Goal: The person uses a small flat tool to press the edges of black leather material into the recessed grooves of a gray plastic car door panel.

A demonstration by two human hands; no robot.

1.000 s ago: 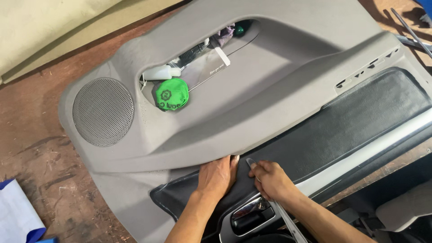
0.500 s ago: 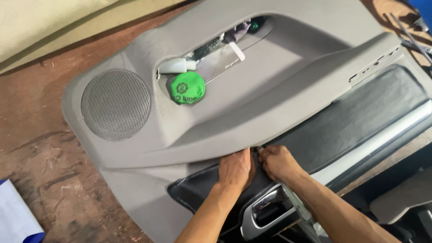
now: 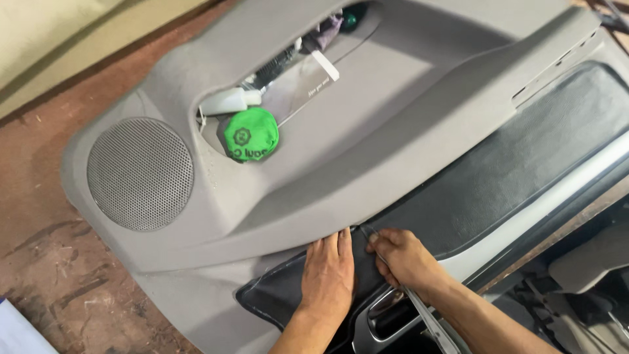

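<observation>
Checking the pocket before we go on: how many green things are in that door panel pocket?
2. A round green pouch sits at the pocket's left end beside a white bottle; a small dark green cap lies at the far right end. More may be hidden under the clutter.

A worn reddish-brown floor (image 3: 46,262), scuffed and streaked with dark marks, fills the left side under soft, even light. A pale beige sheet (image 3: 72,46) (its edge running diagonally) lies across the upper left corner, and a blue-edged white sheet (image 3: 16,331) shows at the lower left.
</observation>
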